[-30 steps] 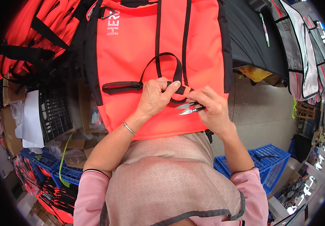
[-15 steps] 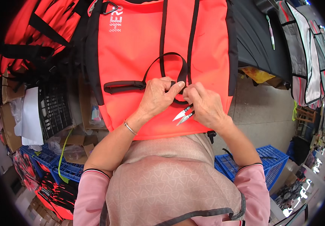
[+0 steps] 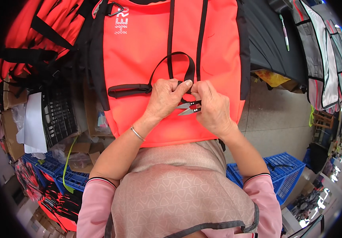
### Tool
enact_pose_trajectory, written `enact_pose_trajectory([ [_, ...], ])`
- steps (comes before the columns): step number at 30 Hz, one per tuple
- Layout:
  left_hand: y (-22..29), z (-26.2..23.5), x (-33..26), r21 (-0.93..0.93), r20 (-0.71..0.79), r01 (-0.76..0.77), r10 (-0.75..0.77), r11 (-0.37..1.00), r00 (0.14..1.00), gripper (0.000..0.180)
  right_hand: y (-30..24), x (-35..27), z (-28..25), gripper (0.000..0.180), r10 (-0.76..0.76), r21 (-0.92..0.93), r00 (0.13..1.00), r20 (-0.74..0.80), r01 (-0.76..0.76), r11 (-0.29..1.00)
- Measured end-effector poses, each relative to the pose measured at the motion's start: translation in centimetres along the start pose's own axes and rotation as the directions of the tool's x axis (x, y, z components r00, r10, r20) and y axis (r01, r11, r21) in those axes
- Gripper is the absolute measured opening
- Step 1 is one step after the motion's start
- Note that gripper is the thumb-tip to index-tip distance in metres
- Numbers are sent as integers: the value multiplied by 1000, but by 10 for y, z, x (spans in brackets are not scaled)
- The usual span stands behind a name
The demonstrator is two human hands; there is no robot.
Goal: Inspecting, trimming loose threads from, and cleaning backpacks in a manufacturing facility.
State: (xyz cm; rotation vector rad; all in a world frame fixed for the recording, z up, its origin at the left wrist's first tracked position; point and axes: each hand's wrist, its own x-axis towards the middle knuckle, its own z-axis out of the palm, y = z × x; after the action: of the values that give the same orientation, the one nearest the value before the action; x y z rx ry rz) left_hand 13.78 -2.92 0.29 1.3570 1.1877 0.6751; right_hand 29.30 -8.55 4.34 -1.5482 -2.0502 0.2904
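A bright orange backpack with black trim lies flat in front of me. Its black carry strap loops up over the middle of the panel. My left hand pinches the lower end of that strap between thumb and fingers. My right hand meets it from the right and holds small thread snips with silver blades and a red grip, the blades pointing left toward my left hand. Both hands rest on the orange fabric.
More orange and black bags pile up at the left. A black crate and blue crates stand below them. Dark bags lie at the right, with another blue crate on the floor.
The snips have swung from hanging low under my right hand to lying level between both hands. My hands stay at the strap's end; the view has shifted slightly.
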Motion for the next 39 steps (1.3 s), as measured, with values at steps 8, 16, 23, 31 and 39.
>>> enact_pose_trajectory([
  [8,-2,-2,2,32,1,25,-25,999,1000,59,-44,-38,22,38,59,683,963,263,-229,693],
  [16,-7,-1,-6,-21,1,-60,60,998,998,58,-25,-32,-37,17,222,561,965,139,-261,785],
  [23,0,-4,-7,33,47,-104,102,994,994,51,5,-10,-22,21,-116,116,993,36,111,987],
  [31,3,-1,-6,71,44,-130,127,989,991,47,17,-3,-14,14,-305,-15,934,188,314,949],
  [39,-6,3,-4,9,-3,-84,84,996,996,48,5,-14,13,20,-108,2,987,-122,109,994],
])
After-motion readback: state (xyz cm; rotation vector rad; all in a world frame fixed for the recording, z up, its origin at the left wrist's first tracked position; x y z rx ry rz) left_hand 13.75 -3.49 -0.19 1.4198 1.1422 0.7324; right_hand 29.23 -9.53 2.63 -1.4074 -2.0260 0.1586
